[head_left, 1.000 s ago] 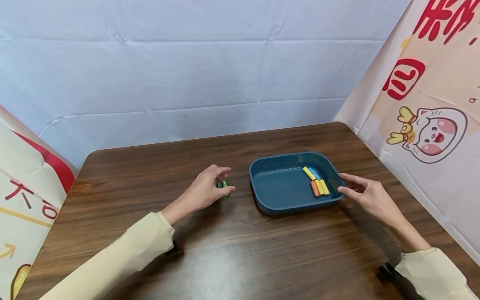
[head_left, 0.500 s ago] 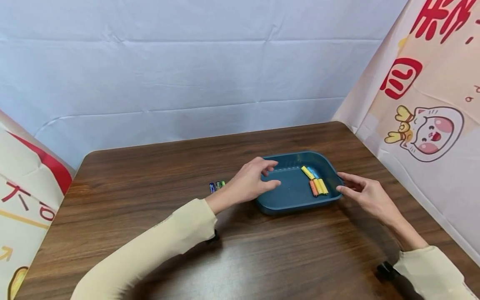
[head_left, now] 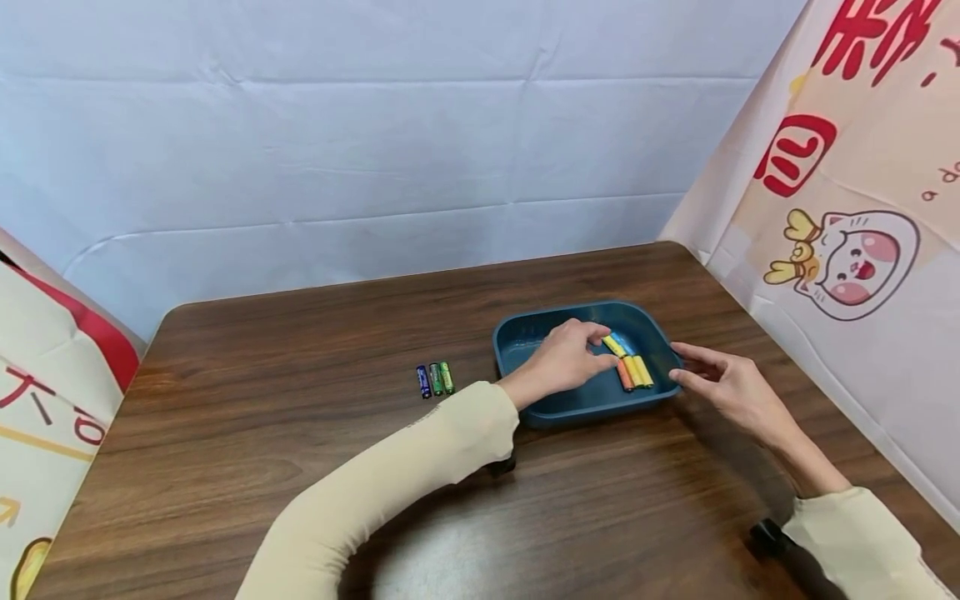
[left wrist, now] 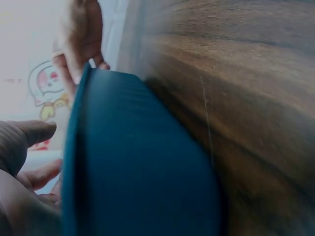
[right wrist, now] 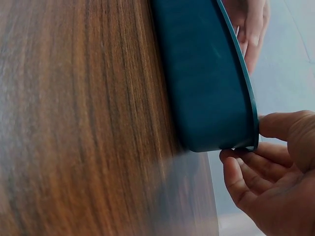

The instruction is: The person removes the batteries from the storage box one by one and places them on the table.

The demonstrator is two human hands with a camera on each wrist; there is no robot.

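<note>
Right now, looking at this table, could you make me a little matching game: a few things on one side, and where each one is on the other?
Things:
1. left hand
2. right hand
3. three small batteries
4. orange and yellow batteries

Places:
a. on the bare wood, left of the blue tray
b. lying inside the tray, at its right side
c. at the tray's right rim, from outside
d. reaching into the tray from above

Pairs: 1-d, 2-c, 3-a, 4-b
</note>
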